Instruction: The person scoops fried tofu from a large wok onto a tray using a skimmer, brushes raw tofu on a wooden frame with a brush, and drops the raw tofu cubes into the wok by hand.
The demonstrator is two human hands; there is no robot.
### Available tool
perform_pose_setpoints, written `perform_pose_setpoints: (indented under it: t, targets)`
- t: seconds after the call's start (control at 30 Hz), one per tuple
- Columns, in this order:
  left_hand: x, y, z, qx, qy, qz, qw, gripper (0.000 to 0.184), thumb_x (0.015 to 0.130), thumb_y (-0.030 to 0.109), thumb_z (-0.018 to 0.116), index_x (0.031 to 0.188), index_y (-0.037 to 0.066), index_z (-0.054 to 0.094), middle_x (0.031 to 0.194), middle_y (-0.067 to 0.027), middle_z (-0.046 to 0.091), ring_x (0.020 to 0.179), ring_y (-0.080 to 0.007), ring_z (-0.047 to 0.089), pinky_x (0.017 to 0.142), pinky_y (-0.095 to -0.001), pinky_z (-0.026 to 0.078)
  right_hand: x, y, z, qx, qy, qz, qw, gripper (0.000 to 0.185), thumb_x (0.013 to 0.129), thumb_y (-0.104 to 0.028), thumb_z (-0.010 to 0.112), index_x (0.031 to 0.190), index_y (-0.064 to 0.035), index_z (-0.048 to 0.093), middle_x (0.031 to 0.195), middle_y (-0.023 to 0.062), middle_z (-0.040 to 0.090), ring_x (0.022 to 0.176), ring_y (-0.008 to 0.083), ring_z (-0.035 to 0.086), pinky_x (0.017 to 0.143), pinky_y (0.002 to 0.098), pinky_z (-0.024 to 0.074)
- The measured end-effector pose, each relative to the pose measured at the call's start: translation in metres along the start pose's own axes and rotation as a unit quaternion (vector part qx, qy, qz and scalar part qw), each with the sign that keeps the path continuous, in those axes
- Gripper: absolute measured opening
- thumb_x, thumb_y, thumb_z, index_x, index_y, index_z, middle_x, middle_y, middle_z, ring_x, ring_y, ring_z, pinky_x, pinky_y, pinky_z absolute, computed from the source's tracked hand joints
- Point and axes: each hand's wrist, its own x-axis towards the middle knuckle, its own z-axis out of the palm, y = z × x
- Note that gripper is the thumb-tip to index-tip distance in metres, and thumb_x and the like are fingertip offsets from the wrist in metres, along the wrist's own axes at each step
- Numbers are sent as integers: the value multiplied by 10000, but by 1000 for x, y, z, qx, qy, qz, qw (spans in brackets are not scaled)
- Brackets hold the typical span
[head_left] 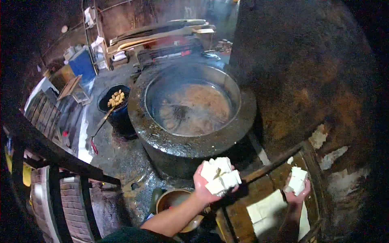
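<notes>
My left hand [201, 191], palm up, carries a pile of white tofu pieces [221, 177] near the front of a large round vat [192, 139]. Its fingers are mostly hidden under the pile. Over at the right, my right hand [300, 197] is closed around another white tofu piece [298, 181], above a wooden tray [239, 198]. Flat white tofu slabs [265, 210] lie in that tray, partly behind my right forearm. A small white crumb sits by the tray's upper edge. Inside the vat is brownish, steaming liquid [196, 103].
Left of the vat, a dark bucket [121, 125] bears a long-handled skimmer with golden-brown pieces [116, 98]. A bowl [172, 198] is below my left forearm. Wooden rails [60, 146] stand at left, a rough wall [312, 81] at right, and stacked planks [162, 36] behind.
</notes>
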Motion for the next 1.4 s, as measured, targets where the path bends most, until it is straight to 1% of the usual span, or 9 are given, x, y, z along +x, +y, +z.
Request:
perform_pose_setpoints:
  t: [0.3, 0.37, 0.5, 0.6, 0.7, 0.87, 1.0, 1.07, 1.4]
  targets:
    - [107, 332, -87, 146, 124, -74, 979, 460, 871, 499, 425, 1007, 115, 639, 876, -108, 675, 759, -293, 643, 715, -450, 532, 42, 181, 235, 53, -77, 109, 990, 457, 931, -353, 494, 1296, -79, 468, 1086, 166, 614, 910, 263, 637, 715, 411, 559]
    - [128, 396, -90, 332, 248, -55, 909, 454, 876, 512, 417, 983, 132, 641, 839, -82, 678, 703, -262, 634, 676, -434, 529, 73, 234, 290, -397, -107, 18, 911, 432, 899, -280, 520, 1271, -66, 478, 1081, 131, 618, 946, 253, 623, 772, 412, 541]
    - [190, 503, -191, 500, 186, 0, 846, 565, 877, 569, 426, 1010, 48, 600, 940, -141, 676, 751, -297, 646, 688, -427, 531, 219, 370, 335, -392, -187, 193, 880, 445, 832, -180, 665, 1215, -48, 481, 1098, 126, 600, 996, 227, 609, 852, 331, 490]
    - [189, 534, -203, 838, 285, -83, 458, 922, 845, 725, 348, 1277, -84, 449, 1318, -275, 486, 1248, -402, 453, 1037, -473, 355, 268, 449, 384, -666, -308, 153, 662, 543, 831, -248, 675, 1278, -37, 450, 1148, 138, 595, 1023, 280, 598, 884, 384, 470]
    - [169, 518, -154, 871, 252, -168, 386, 935, 844, 750, 279, 1412, 8, 315, 1383, -264, 420, 1331, -388, 353, 1079, -576, 205, 269, 521, 382, -845, -287, 69, 445, 494, 884, -378, 602, 1242, -47, 522, 1130, 173, 602, 1059, 284, 570, 929, 371, 426]
    - [115, 456, -76, 926, 156, -179, 293, 884, 855, 734, 266, 1486, 122, 172, 1418, -241, 389, 1362, -391, 302, 1072, -677, 27, 220, 459, 352, -637, -226, -41, 736, 484, 920, -272, 548, 1340, -52, 449, 1233, 166, 571, 1149, 274, 533, 980, 357, 399]
    - [74, 359, -62, 904, 9, 92, 417, 796, 820, 582, 532, 1439, 124, 331, 1284, -136, 544, 1243, -396, 441, 1037, -683, 133, 110, 293, 367, -676, -60, -76, 730, 521, 835, -126, 619, 1314, 5, 458, 1310, 160, 531, 1228, 282, 487, 1045, 360, 355]
    - [78, 295, -27, 921, -23, -161, 354, 817, 869, 709, 293, 1489, 186, 197, 1479, -149, 335, 1399, -349, 235, 1047, -712, 32, 62, 231, 302, -705, 13, -161, 690, 463, 848, -113, 597, 1278, 17, 484, 1258, 191, 553, 1170, 297, 520, 1023, 385, 372]
    - [-37, 8, -18, 924, -93, -91, 360, 824, 844, 644, 466, 1465, 145, 253, 1444, -251, 303, 1343, -427, 284, 1067, -653, 119, -127, 126, 33, -868, 137, -132, 459, 588, 885, -310, 557, 1355, 8, 400, 1399, 262, 377, 1327, 399, 331, 1094, 476, 247]
